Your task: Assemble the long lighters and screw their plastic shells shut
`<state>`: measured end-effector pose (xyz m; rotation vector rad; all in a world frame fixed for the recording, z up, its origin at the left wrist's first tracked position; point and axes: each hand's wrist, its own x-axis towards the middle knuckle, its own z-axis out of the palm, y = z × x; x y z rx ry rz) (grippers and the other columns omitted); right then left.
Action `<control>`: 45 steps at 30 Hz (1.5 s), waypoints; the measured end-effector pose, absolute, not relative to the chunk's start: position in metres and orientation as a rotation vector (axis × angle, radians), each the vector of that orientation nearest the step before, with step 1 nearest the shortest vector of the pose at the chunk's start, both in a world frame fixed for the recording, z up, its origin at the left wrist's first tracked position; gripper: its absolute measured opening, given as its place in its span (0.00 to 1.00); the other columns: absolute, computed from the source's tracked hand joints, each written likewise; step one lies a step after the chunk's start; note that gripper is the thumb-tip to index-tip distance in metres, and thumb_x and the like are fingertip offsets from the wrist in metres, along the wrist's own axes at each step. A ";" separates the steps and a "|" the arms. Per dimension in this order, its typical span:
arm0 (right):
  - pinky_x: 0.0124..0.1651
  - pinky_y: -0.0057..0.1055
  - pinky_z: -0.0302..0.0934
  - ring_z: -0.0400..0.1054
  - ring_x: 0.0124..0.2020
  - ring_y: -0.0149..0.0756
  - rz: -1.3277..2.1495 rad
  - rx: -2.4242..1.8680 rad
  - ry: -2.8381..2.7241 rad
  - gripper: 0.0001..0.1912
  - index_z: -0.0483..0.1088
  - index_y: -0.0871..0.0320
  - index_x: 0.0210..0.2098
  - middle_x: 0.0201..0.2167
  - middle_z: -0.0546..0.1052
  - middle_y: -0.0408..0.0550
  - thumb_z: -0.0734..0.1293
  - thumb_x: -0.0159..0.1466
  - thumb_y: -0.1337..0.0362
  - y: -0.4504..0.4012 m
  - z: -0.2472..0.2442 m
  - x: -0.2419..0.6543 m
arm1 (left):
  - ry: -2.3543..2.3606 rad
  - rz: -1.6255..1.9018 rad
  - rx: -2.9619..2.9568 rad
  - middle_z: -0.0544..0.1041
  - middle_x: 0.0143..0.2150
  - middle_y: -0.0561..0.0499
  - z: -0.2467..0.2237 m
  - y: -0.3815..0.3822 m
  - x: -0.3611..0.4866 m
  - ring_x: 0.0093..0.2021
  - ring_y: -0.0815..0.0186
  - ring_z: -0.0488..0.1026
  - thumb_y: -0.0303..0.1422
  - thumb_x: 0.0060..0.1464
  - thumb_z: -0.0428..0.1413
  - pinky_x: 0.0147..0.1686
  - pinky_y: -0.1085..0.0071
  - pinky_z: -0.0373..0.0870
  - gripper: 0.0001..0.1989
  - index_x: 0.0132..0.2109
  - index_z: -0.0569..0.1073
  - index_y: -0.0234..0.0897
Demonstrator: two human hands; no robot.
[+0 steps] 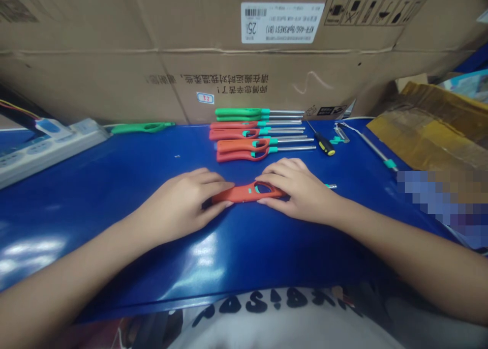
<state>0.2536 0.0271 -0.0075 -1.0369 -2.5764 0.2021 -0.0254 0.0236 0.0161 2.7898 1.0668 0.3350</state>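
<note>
An orange-red long-nosed lighter (242,193) lies across the blue table in front of me. The fingers of my left hand (186,199) are closed around its handle end. My right hand (301,191) grips it by the trigger-loop end, covering most of the metal nozzle; only the tip shows past the wrist. Just beyond my hands, several finished-looking lighters rest in a stack, with red ones (240,149) nearer and green ones (238,113) at the back, nozzles pointing right.
A black-and-yellow screwdriver (325,144) and loose lighter parts (339,134) lie to the right. At left are a white power strip (57,143) and a green lighter shell (141,127). A large cardboard box (114,79) walls off the back; brown wrapping (430,130) sits at right.
</note>
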 end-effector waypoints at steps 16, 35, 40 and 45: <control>0.53 0.41 0.54 0.66 0.49 0.43 0.235 -1.018 -2.592 0.17 0.73 0.56 0.54 0.48 0.75 0.51 0.68 0.68 0.58 0.026 -0.009 0.255 | 1.089 0.298 2.862 0.79 0.48 0.47 0.013 0.024 -0.027 0.45 0.57 0.77 0.39 0.66 0.54 0.42 0.62 0.76 0.14 0.53 0.78 0.39; 0.45 0.38 0.51 0.65 0.39 0.40 -0.043 -1.174 -2.587 0.14 0.72 0.57 0.33 0.35 0.75 0.46 0.73 0.63 0.53 0.024 0.002 0.263 | 1.066 0.250 3.003 0.80 0.45 0.45 0.009 0.021 -0.024 0.42 0.56 0.77 0.37 0.65 0.54 0.40 0.62 0.74 0.14 0.53 0.77 0.36; 0.45 0.38 0.49 0.64 0.37 0.39 -0.229 -1.056 -2.700 0.13 0.72 0.59 0.31 0.33 0.75 0.47 0.71 0.66 0.56 0.024 0.008 0.268 | 1.068 0.255 3.020 0.80 0.44 0.45 0.009 0.022 -0.024 0.41 0.56 0.77 0.37 0.65 0.54 0.39 0.62 0.73 0.14 0.52 0.77 0.36; 0.45 0.38 0.49 0.63 0.36 0.39 -0.304 -0.964 -2.720 0.14 0.73 0.60 0.32 0.33 0.75 0.48 0.69 0.68 0.56 0.025 0.009 0.269 | 1.065 0.257 3.024 0.80 0.44 0.45 0.010 0.022 -0.024 0.41 0.57 0.77 0.37 0.66 0.54 0.39 0.63 0.73 0.13 0.52 0.77 0.36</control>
